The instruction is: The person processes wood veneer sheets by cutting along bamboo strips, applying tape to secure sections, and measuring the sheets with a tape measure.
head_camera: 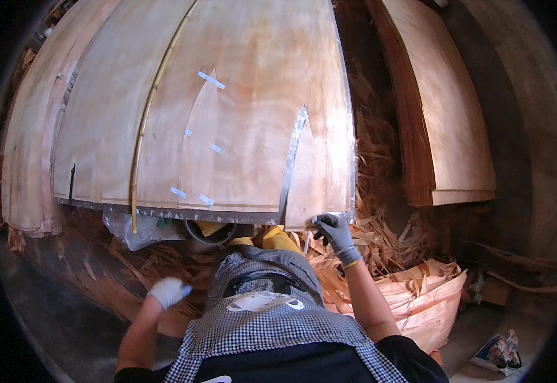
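My right hand (334,233), in a grey glove, is at the front edge of a wide wood veneer sheet (259,167). Its thumb and fingers pinch the lower right corner of a tapered veneer strip (300,191). Along that strip's left side runs a narrow, pointed gap (291,163) with a silvery surface showing through. To the left lies another tapered veneer piece (199,158), held with several short bits of pale tape (210,80). My left hand (167,292), in a white glove, hangs low beside my checked apron, away from the sheet. Blur hides whether its fingers hold anything.
A thin bamboo stick (140,136) lies lengthwise over the veneer, its tip past the front edge. Below sit a dark bucket (210,233) and a clear plastic bag (132,230). Veneer scraps (403,297) heap at right, near a tall veneer stack (450,110).
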### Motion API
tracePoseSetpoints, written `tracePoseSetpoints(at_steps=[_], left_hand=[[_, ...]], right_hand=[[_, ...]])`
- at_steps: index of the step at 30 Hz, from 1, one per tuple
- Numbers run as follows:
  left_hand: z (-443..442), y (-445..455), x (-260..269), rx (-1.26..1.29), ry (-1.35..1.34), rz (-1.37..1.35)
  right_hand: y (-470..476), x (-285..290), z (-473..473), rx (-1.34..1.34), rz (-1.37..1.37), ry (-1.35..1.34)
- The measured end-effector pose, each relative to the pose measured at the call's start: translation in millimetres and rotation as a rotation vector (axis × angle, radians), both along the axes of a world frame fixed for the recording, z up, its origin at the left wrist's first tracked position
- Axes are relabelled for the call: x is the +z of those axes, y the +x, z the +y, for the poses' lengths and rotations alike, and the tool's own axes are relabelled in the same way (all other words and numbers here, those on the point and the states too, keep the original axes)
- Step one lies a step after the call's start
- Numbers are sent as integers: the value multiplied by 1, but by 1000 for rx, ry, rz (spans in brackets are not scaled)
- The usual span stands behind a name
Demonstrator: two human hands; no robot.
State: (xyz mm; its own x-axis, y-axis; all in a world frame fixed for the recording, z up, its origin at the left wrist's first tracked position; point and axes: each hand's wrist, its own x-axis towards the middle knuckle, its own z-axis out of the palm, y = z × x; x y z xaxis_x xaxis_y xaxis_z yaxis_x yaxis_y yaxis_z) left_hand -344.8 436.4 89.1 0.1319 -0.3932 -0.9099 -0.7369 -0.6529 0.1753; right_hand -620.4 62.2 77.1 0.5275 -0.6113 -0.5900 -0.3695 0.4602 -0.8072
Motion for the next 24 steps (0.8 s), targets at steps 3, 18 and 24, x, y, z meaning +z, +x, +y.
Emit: tracePoseSetpoints(at_steps=[3, 18, 24], left_hand=[[-146, -6, 46, -31, -670, -192], [-447, -6, -50, -198, -1177, -556], [-445, -6, -50, -172, -1175, -592]], right_hand=[[13, -5, -16, 3, 85, 42], [16, -37, -38, 51, 36, 42], [34, -3, -33, 119, 51, 53]])
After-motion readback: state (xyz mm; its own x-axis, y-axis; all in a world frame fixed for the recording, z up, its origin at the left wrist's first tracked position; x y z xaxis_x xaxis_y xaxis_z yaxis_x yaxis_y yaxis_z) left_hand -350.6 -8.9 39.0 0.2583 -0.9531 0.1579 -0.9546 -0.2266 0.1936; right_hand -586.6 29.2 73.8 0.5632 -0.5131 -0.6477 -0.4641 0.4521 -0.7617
